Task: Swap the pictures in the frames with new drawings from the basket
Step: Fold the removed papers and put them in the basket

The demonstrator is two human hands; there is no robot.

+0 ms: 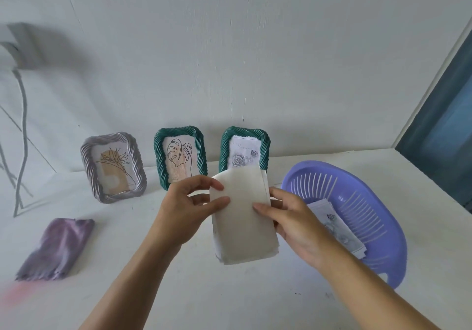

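Both of my hands hold a small stack of paper drawings [242, 217], blank backs toward me, above the table. My left hand [189, 207] pinches the upper left corner of the top sheet. My right hand [288, 217] grips the stack's right edge. Three frames stand against the wall: a silver frame [113, 167] with a flower drawing, a green frame [180, 157] with a leaf drawing, and a second green frame [245, 148] with a rose drawing, partly hidden behind the stack. The purple basket [357, 196] on the right holds more drawings [337, 230].
A folded purple cloth [57, 249] lies at the front left of the white table. A grey cable [23, 130] hangs down the wall at far left. A dark panel [444, 130] stands at the right behind the basket.
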